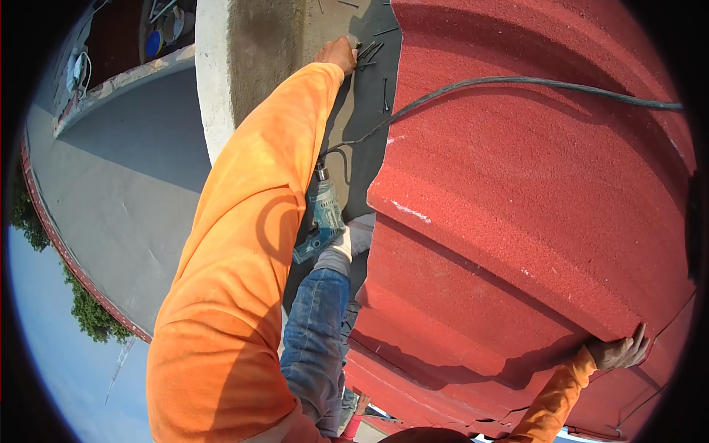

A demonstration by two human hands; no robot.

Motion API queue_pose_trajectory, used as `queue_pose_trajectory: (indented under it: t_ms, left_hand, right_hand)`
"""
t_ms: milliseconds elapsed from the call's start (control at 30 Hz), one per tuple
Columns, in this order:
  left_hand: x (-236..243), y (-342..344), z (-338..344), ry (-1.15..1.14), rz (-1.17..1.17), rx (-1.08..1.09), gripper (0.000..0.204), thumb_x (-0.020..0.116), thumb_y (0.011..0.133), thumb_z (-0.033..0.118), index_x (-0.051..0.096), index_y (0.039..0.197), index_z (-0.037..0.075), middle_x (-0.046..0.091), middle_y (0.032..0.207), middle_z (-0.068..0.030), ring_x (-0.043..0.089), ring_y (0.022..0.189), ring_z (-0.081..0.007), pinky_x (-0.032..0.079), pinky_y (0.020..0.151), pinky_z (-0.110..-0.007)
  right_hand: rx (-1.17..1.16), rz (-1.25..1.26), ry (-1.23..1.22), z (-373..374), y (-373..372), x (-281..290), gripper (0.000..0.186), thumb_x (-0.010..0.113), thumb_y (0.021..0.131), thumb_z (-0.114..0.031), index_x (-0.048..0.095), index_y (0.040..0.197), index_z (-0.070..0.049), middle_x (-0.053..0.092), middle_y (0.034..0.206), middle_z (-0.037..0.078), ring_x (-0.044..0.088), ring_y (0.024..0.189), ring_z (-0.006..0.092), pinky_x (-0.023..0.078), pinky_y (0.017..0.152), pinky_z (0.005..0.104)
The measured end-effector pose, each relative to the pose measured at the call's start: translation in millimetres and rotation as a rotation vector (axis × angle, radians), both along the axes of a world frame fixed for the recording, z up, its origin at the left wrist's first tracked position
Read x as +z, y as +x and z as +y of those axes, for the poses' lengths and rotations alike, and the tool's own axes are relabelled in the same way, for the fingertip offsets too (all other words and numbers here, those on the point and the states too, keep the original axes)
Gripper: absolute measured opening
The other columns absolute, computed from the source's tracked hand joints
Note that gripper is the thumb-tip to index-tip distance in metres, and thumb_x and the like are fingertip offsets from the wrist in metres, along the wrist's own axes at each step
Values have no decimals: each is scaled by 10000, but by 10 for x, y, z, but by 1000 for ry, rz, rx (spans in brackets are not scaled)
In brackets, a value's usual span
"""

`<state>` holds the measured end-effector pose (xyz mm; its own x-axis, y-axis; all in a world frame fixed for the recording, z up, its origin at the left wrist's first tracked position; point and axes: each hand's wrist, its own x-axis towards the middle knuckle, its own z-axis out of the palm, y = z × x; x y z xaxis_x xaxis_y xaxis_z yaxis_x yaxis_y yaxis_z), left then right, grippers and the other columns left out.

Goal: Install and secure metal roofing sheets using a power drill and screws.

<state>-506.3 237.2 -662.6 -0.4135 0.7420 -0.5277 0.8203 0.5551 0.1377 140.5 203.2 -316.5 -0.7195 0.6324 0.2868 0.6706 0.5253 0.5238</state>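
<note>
My left hand (338, 55) reaches far forward, its fingers curled together at a small pile of dark long screws (369, 53). What lies between the fingertips is hidden. More loose screws are scattered close by, one (385, 94) nearer the red sheet. Under my outstretched orange sleeve, a teal power drill (325, 207) rests beside my white-shod foot (336, 251), chuck pointing forward. At the lower right, my right hand (624, 351) lies with fingers extended over a ridge of the red corrugated roof sheet (473, 221). It holds nothing that I can see.
A dark cable (517, 79) runs across the red sheet toward the drill. A pale concrete ledge (214, 74) borders the narrow grey gutter on the left. Beyond it is a grey slab (133, 221). Another person's hand (362, 404) and red sleeve show at the bottom.
</note>
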Motion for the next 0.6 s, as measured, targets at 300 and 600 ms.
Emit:
queue_pose_trajectory:
  t_ms: [300, 600]
  left_hand:
    - [41, 78, 5, -8, -82, 6, 299, 596, 827, 260, 639, 1062, 80, 661, 1065, -178, 616, 1036, -360, 482, 877, -436]
    - [185, 235, 39, -298, 106, -167, 321, 621, 798, 214, 662, 1067, 45, 651, 1113, -197, 616, 1073, -348, 485, 908, -423]
  right_hand:
    - [-37, 48, -4, -59, 160, -48, 249, 319, 1031, -198, 381, 1262, -127, 658, 1132, 129, 569, 1085, 369, 415, 928, 496]
    - [-51, 57, 17, -54, 86, -88, 258, 287, 1033, -201, 440, 1209, -91, 665, 1128, 118, 558, 1105, 366, 395, 966, 506]
